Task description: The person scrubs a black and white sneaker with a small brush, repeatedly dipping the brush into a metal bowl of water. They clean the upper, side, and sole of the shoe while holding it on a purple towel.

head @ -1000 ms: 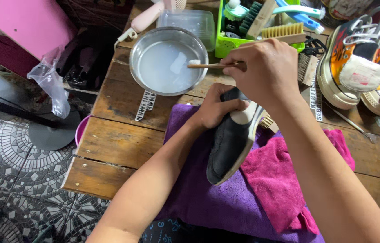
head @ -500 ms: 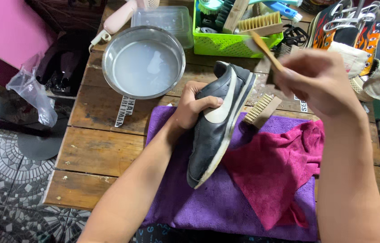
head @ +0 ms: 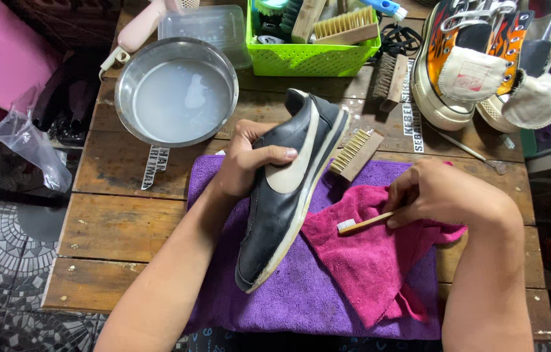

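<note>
Left hand, fingers closed, props the black sneaker tilted on the purple towel; right hand pinches a toothbrush. Risk: the sneaker slips sideways, or an elbow tips the water bowl.

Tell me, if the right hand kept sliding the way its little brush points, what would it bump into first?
Probably the black shoe: the right hand aims its toothbrush leftward over the pink cloth, towards the shoe's pale sole edge. Height is hard to judge.

The sneaker is black with a cream stripe, lying over a purple towel and a magenta cloth. The basket is lime green, the metal bowl holds milky water, and the high-top shoes wear orange flames.
</note>
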